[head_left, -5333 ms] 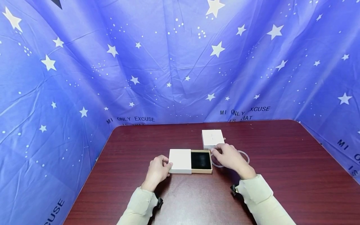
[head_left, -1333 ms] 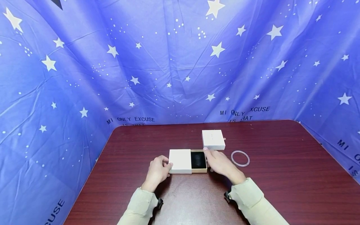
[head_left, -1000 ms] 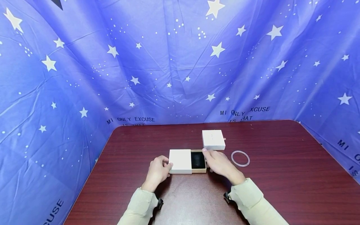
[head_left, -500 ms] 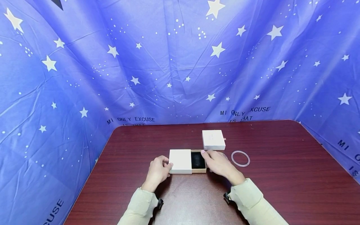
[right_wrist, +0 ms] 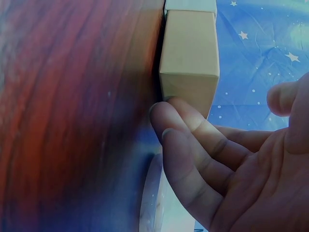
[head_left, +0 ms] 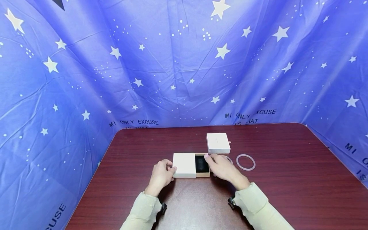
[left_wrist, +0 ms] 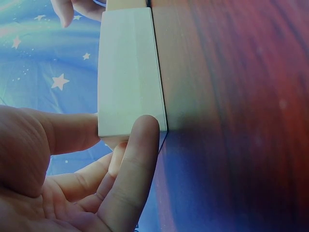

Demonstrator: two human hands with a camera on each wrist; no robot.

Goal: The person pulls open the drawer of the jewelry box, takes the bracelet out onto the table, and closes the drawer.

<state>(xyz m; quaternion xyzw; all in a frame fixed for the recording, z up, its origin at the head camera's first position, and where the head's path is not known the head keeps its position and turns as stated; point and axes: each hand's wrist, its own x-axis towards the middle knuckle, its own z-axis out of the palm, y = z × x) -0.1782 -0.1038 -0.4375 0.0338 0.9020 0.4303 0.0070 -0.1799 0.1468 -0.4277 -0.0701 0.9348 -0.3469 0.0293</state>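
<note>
A white sliding jewelry box lies on the table, its cover sleeve [head_left: 184, 164] on the left and the black-lined drawer [head_left: 202, 164] partly out on the right. My left hand [head_left: 161, 174] holds the sleeve's left end between thumb and fingers, as the sleeve [left_wrist: 126, 72] in the left wrist view confirms. At the drawer's right end is my right hand [head_left: 225, 167], its fingers extended. In the right wrist view the fingertips rest against the tan drawer end [right_wrist: 187, 87], while the thumb stands apart. Part of a pale bangle [head_left: 228, 158] shows behind the right hand.
Another pale lilac bangle [head_left: 245, 162] lies flat to the right of the right hand. Behind the drawer sits a second white box [head_left: 218, 142] with a small tab on its right side. A starry blue curtain [head_left: 178, 64] surrounds the dark red table [head_left: 287, 179].
The drawer has slid left, farther into the sleeve, with the right hand following its end. Earlier the right hand was farther right, over the bangles. The left hand has stayed put.
</note>
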